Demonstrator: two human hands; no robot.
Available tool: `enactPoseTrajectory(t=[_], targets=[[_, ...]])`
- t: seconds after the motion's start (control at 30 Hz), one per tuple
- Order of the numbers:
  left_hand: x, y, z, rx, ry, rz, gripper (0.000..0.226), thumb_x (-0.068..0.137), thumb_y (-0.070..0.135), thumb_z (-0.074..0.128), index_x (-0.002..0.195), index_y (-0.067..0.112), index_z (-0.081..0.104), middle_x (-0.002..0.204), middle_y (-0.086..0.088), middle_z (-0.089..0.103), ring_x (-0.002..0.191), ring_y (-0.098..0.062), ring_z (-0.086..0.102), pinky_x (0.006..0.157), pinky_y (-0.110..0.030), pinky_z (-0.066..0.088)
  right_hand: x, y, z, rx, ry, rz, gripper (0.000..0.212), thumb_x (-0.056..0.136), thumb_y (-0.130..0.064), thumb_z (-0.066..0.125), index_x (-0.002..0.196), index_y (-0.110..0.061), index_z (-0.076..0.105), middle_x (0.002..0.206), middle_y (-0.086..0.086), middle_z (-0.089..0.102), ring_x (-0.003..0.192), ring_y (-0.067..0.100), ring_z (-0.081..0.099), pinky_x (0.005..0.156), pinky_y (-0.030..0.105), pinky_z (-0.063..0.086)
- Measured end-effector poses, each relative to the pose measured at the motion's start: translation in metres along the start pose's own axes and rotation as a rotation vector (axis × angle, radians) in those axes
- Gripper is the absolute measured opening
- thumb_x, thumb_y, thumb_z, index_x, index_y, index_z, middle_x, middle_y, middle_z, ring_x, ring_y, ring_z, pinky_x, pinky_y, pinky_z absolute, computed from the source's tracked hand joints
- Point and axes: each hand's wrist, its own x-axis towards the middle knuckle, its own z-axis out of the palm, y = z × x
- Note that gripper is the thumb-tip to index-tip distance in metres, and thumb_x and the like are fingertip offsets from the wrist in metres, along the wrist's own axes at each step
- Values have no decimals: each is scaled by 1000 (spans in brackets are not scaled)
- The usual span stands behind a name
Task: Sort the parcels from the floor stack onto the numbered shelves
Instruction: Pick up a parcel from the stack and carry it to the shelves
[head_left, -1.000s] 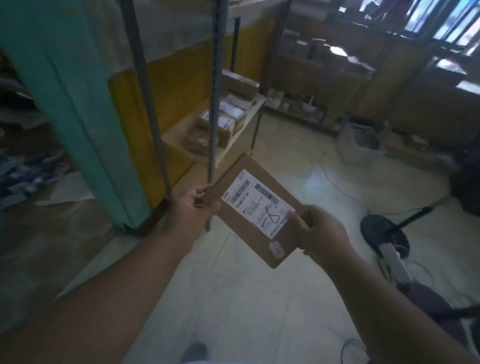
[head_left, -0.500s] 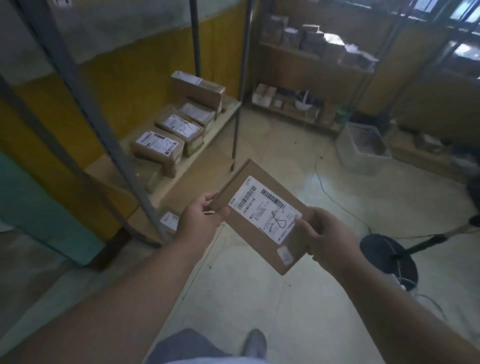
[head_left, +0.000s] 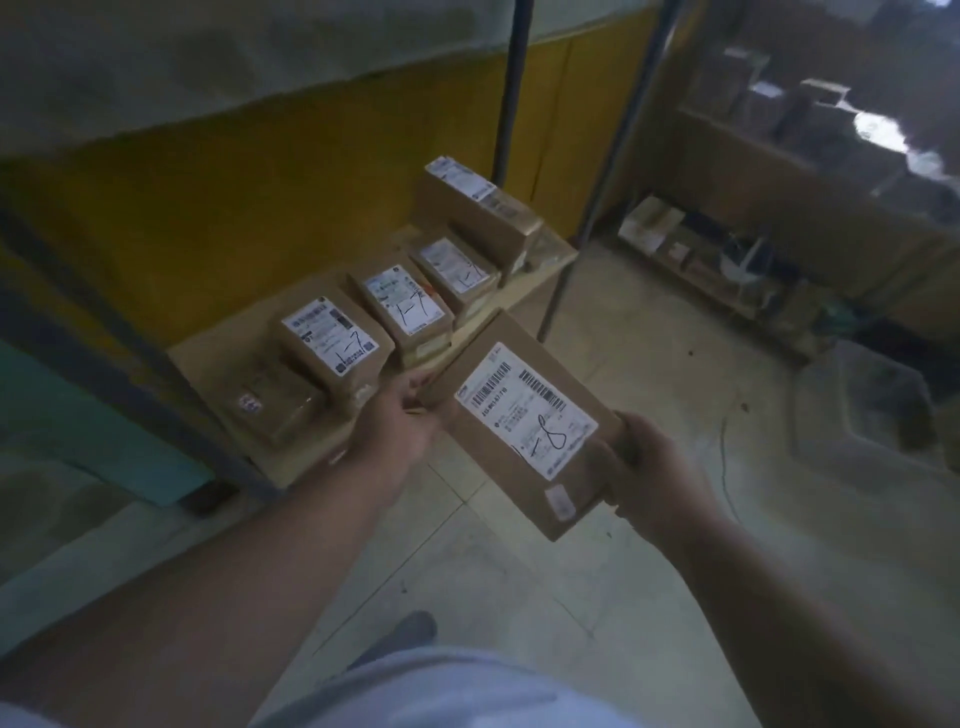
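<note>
Parcel (head_left: 524, 421) gripped by both hands' fingers (head_left: 415, 387), above tiled floor (head_left: 519, 582), low shelf (head_left: 540, 291) of boxes beside yellow wall (head_left: 260, 171)

A flat brown cardboard parcel (head_left: 524, 426) sits tilted in the air, label up, white sticker with barcodes and a handwritten "1-8". Behind it, 5 brown parcels (head_left: 400, 306) lie along the low wooden shelf (head_left: 208, 358), 3 marked "1-7".
</note>
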Motion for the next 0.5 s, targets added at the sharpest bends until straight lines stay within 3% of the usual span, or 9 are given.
enactPoseTrajectory(t=[0.17, 0.3, 0.37, 0.43, 0.5], targets=[[37, -6, 37, 3, 127, -78, 38, 77, 32, 83, 108, 40, 62, 107, 7, 71, 100, -22, 68, 90, -52, 57, 90, 14, -12, -83, -97, -76, 36, 88, -41, 60, 122, -30, 59, 87, -4, 70, 69, 16, 67, 58, 34, 56], [55, -29, 70, -65, 326, -165, 44, 78, 20, 85, 111, 34, 60, 100, 5, 69, 92, -17, 68, 87, -47, 59, 164, 31, 0, -195, -239, -189, 42, 88, -42, 60, 129, -31, 57, 98, 0, 70, 77, 21, 67, 64, 29, 54], [61, -45, 95, -103, 459, -207, 44, 79, 12, 83, 113, 26, 60, 102, 2, 67, 83, -10, 64, 81, -28, 59, 206, 44, 8, -262, -343, -296, 43, 88, -43, 60, 130, -33, 57, 100, -1, 69, 79, 23, 67, 69, 34, 57], [65, -54, 115, -91, 520, -245, 45, 81, 7, 81, 118, 18, 58, 107, -4, 67, 76, -4, 58, 63, -7, 48, 236, 54, 14, -307, -402, -348, 42, 90, -39, 62, 131, -33, 56, 100, 0, 68, 78, 22, 67, 70, 36, 58], [74, -67, 138, -68, 575, -298, 50, 82, 15, 81, 124, 21, 56, 106, 1, 66, 81, -4, 60, 62, -9, 45, 265, 71, 26, -308, -480, -384, 40, 91, -36, 62, 130, -32, 56, 99, -1, 67, 77, 20, 66, 69, 35, 57]])
